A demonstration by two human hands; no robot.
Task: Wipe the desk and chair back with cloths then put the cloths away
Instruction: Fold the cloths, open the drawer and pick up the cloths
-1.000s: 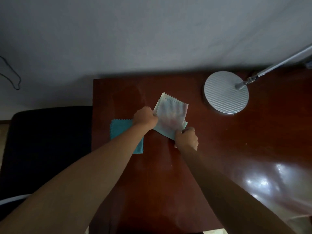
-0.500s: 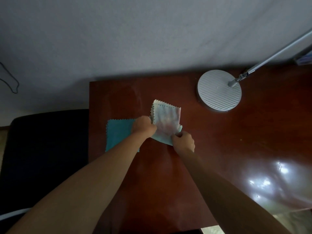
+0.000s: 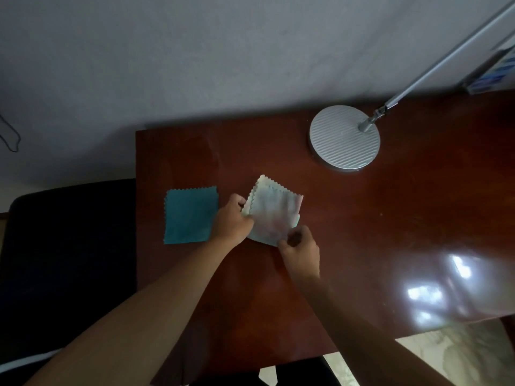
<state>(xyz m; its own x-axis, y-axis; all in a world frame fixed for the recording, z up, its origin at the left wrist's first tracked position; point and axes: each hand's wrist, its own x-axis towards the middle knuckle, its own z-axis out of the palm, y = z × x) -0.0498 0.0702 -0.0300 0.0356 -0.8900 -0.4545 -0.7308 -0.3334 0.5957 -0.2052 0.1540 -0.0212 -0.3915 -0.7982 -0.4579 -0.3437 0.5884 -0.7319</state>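
A pale cloth (image 3: 274, 215) with zigzag edges is lying near the middle of the dark red desk (image 3: 348, 232), folded into a rough square and tilted a little. The left hand (image 3: 232, 220) is pinching its left edge with curled fingers, and the right hand (image 3: 301, 247) is gripping its near corner between thumb and fingers. Just left of the left hand, a teal cloth (image 3: 191, 215) is lying flat and square on the desk, close to the desk's left edge; the left wrist is covering its right near corner. Both forearms are reaching in from the near side.

Farther back and to the right, the round ribbed lamp base (image 3: 344, 137) is sitting on the desk, with its metal pole (image 3: 446, 58) slanting up to the right. A dark chair (image 3: 67, 260) is standing beside the desk's left edge.
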